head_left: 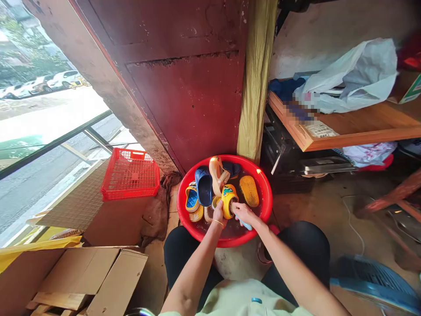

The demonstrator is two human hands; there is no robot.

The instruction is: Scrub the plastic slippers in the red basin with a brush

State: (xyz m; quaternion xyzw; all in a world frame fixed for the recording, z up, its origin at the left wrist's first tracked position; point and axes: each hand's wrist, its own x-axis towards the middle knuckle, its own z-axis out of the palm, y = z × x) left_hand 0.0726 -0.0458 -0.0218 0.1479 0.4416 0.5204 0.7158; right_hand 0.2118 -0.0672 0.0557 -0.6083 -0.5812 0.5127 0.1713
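The 2 hands are both closed on things over a red tub [268, 193]: the left hand [219, 215] pinches the near left side of a yellow shoe [229, 192], and the right hand [245, 214] grips a blue handle [246, 225] whose near end sticks out below the fist, with the fingertips at the shoe's opening. The yellow shoe is tilted, its opening toward the person, in the near middle of the tub. Around it, in murky water [226, 230], sit more shoes: a beige shoe [216, 173] standing on end just beyond, a blue shoe [204, 188] to its left, a dark shoe [234, 169] at the far side, a yellow-and-blue shoe [191, 197] at the left rim, and an orange shoe [249, 191] lying apart on the right. The tub stands before a dark red door [194, 105]; left of it are a red crate [131, 175] and cardboard boxes [79, 270], and to the far right a wooden shelf [371, 125] bears a plastic bag [358, 74].
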